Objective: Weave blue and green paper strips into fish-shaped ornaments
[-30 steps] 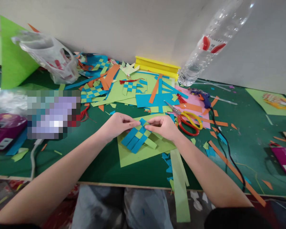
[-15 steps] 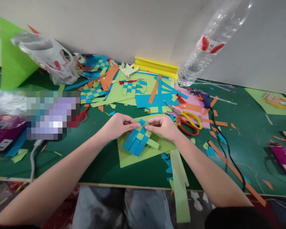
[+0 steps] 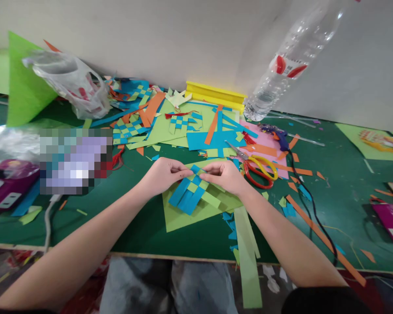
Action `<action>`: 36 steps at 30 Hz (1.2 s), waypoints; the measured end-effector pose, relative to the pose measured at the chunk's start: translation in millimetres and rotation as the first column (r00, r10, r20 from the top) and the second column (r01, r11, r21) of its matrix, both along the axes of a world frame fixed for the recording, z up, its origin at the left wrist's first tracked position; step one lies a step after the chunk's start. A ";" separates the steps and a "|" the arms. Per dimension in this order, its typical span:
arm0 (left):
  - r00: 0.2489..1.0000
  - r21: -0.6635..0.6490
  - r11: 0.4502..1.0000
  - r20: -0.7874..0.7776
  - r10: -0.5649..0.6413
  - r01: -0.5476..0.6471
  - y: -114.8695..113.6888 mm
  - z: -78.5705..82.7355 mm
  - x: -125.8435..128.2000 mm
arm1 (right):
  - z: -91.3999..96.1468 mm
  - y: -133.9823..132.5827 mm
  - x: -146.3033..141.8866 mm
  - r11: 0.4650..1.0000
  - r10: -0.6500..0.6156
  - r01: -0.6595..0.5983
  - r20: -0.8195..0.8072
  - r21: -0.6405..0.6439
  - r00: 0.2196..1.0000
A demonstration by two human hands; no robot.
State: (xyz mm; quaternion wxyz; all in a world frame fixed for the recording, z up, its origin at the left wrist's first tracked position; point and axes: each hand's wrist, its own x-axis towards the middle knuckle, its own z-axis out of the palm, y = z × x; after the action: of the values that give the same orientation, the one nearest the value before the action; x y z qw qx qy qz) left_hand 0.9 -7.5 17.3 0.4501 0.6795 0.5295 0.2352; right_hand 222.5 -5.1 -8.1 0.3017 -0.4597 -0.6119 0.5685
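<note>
A small woven mat of blue and light-green paper strips (image 3: 190,193) lies on a light-green sheet (image 3: 186,213) near the front of the green table (image 3: 134,226). My left hand (image 3: 162,174) pinches the mat's upper left edge with closed fingers. My right hand (image 3: 224,175) pinches its upper right edge, fingertips on a green strip. The blue strip ends fan out loose toward me.
Red and yellow scissors (image 3: 257,165) lie just right of my right hand. A heap of cut strips and woven pieces (image 3: 180,122) fills the middle back, with a yellow box (image 3: 216,93), a leaning clear bottle (image 3: 281,69), a plastic bag (image 3: 72,83) and a glue gun (image 3: 278,133) with its black cord.
Both hands keep their pinch on the woven mat; the fingers shifted slightly along its top edge. The view drifted a little.
</note>
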 end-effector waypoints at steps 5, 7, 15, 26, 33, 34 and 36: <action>0.999 0.046 0.998 -0.027 -0.032 0.033 0.1 -0.3 -0.6 | -1.7 0.5 0.5 1.000 0.001 -0.001 0.003 -0.009 1.000; 0.999 0.065 0.997 -0.034 -0.027 0.030 0.1 -0.4 -1.1 | -3.2 1.3 0.9 1.000 0.003 -0.003 -0.001 -0.012 1.000; 0.999 0.043 0.998 -0.028 0.040 -0.039 1.7 -2.7 -2.4 | -4.4 2.4 0.5 0.995 -0.080 0.082 0.045 -0.051 0.996; 0.999 -0.034 0.999 0.051 0.017 -0.015 1.3 -1.2 -1.1 | 4.3 -1.2 -1.8 0.999 -0.028 0.026 0.047 0.039 0.999; 0.997 -0.079 0.997 0.068 0.026 -0.020 1.2 -2.0 -0.4 | -2.2 0.3 -5.3 0.996 -0.069 0.074 -0.088 0.054 0.994; 0.997 -0.079 0.997 0.067 0.022 -0.017 1.3 -1.9 -0.5 | -2.3 0.4 -5.3 0.996 -0.066 0.070 -0.089 0.050 0.994; 0.997 -0.082 0.997 0.071 0.008 -0.002 1.7 -2.0 -0.6 | -2.4 0.4 -5.0 0.997 -0.057 0.061 -0.086 0.046 0.995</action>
State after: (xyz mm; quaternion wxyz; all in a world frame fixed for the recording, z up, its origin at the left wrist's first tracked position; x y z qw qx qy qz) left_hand 0.3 -5.7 15.3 0.4955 0.6504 0.5239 0.2385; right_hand 217.5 -4.7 -10.5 0.3549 -0.4456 -0.5983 0.5635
